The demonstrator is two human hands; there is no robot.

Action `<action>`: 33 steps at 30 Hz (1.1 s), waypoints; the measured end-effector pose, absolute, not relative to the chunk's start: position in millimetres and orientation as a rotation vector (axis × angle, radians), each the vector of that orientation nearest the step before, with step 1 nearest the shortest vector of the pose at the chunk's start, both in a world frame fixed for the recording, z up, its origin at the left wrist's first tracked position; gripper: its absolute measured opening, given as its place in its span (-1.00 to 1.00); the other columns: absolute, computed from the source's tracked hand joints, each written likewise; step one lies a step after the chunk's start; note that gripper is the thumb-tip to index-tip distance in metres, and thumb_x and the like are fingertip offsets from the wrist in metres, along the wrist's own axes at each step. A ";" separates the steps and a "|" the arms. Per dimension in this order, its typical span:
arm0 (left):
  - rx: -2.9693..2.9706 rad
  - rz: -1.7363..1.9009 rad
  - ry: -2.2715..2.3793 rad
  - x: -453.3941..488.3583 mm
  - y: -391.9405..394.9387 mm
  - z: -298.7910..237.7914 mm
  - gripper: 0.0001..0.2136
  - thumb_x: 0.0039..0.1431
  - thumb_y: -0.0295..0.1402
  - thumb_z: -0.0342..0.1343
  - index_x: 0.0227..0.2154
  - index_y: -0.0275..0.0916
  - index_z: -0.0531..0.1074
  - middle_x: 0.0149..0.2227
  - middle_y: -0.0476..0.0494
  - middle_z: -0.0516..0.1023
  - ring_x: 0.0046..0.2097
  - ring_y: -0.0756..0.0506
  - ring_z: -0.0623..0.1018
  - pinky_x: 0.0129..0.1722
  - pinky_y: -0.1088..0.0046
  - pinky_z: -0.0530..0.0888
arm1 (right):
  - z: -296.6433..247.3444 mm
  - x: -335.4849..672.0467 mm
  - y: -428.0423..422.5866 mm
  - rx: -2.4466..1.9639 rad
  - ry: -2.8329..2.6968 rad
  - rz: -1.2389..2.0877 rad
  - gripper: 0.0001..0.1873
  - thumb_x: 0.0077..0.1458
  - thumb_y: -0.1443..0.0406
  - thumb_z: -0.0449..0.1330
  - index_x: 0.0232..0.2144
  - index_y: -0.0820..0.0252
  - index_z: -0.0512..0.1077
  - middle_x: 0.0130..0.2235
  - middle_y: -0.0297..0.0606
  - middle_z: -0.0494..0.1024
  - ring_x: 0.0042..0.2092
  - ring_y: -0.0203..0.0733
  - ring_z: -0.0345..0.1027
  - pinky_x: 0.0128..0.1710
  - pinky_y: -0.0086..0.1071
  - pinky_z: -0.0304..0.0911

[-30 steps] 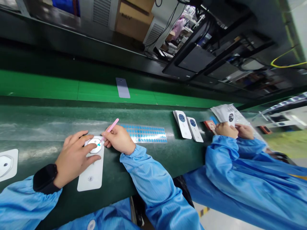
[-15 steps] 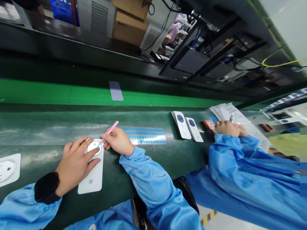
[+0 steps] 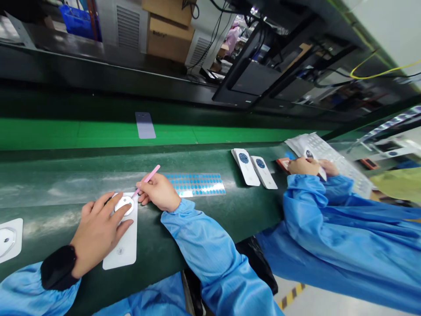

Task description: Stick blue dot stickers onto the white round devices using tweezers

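A white phone back panel point(image 3: 126, 245) with a round camera ring near its top lies on the green bench in front of me. My left hand point(image 3: 98, 230) rests over its left side, fingers apart, with the index fingertip at the ring. My right hand point(image 3: 159, 192) pinches slim pink tweezers point(image 3: 151, 174), whose tip reaches down to the ring's right edge. What is at the tip is too small to make out. Just right of that hand lies a clear sheet of blue round stickers point(image 3: 200, 184), partly covered by it.
Another white panel point(image 3: 11, 239) lies at far left. Two stacks of white panels point(image 3: 248, 169) sit to the right, beside a co-worker's hands point(image 3: 304, 166) holding a white piece. Behind, a lilac panel point(image 3: 145, 126) lies on the bright green belt point(image 3: 108, 131).
The view has shifted slightly. A blue-green dot at my left index fingertip no longer shows. My hands stay at the ring. The co-worker's hands have moved apart, showing a white piece.
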State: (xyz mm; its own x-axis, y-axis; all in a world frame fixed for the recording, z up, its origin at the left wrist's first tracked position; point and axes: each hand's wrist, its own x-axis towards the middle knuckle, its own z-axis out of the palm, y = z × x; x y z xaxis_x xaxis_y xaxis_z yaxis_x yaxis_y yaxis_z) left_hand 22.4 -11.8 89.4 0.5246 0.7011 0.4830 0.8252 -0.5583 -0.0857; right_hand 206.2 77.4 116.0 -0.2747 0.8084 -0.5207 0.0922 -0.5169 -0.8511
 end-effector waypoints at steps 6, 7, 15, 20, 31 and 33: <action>-2.475 -0.548 -1.305 20.1 -14.0 85.5 -0.70 0.43 -0.27 -0.04 -0.09 -0.17 0.62 0.01 -0.38 0.69 0.08 -0.42 0.58 -0.17 0.07 0.40 | 108.8 207.3 77.6 -1.410 -1.186 1.863 -0.75 0.31 0.44 0.25 -0.44 0.23 0.38 -0.63 -0.39 0.46 -0.61 -0.34 0.39 -0.62 -0.59 0.34; -2.484 -0.552 -1.319 19.6 -14.2 85.1 -0.70 0.42 -0.27 -0.03 -0.08 -0.16 0.62 0.01 -0.38 0.69 0.08 -0.42 0.59 -0.16 0.06 0.41 | 108.7 207.5 77.5 -1.412 -1.196 1.863 -0.76 0.31 0.43 0.25 -0.44 0.23 0.39 -0.63 -0.39 0.47 -0.61 -0.34 0.40 -0.62 -0.60 0.34; -2.526 -0.568 -1.422 19.5 -15.1 82.2 -0.70 0.41 -0.25 -0.02 -0.06 -0.10 0.62 0.06 -0.36 0.68 0.12 -0.43 0.58 -0.12 0.02 0.44 | 110.9 207.5 78.1 -1.414 -1.203 1.869 -0.74 0.31 0.41 0.25 -0.46 0.22 0.39 -0.65 -0.38 0.46 -0.61 -0.34 0.39 -0.62 -0.60 0.34; -2.506 -0.543 -1.399 21.4 -14.9 84.0 -0.66 0.44 -0.24 -0.08 -0.10 -0.12 0.63 0.03 -0.39 0.69 0.09 -0.43 0.60 -0.15 0.02 0.44 | 115.0 206.3 78.0 -1.448 -1.190 1.852 -0.71 0.30 0.44 0.27 -0.49 0.23 0.38 -0.66 -0.42 0.43 -0.63 -0.36 0.37 -0.65 -0.61 0.32; -2.500 -0.540 -1.400 22.6 -14.8 84.3 -0.67 0.43 -0.24 -0.06 -0.08 -0.14 0.63 0.04 -0.41 0.69 0.09 -0.44 0.60 -0.15 0.02 0.45 | 112.8 207.3 78.4 -1.414 -1.193 1.854 -0.67 0.24 0.32 0.39 -0.49 0.22 0.36 -0.65 -0.41 0.44 -0.63 -0.34 0.38 -0.64 -0.59 0.32; -2.506 -0.507 -1.407 22.1 -14.9 84.4 -0.66 0.44 -0.23 -0.07 -0.08 -0.11 0.63 0.03 -0.39 0.69 0.10 -0.43 0.60 -0.16 0.03 0.46 | 112.4 207.4 78.5 -1.423 -1.197 1.851 -0.68 0.26 0.32 0.37 -0.49 0.22 0.37 -0.66 -0.41 0.43 -0.63 -0.35 0.37 -0.64 -0.59 0.32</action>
State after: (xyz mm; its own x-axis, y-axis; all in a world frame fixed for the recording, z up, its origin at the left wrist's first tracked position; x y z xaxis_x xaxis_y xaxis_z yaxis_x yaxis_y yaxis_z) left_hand 22.1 -14.9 84.4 0.4811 0.7794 0.4012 0.8563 -0.5159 -0.0246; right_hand 207.4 78.5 112.4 -0.3189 0.8118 -0.4892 0.1135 -0.4797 -0.8701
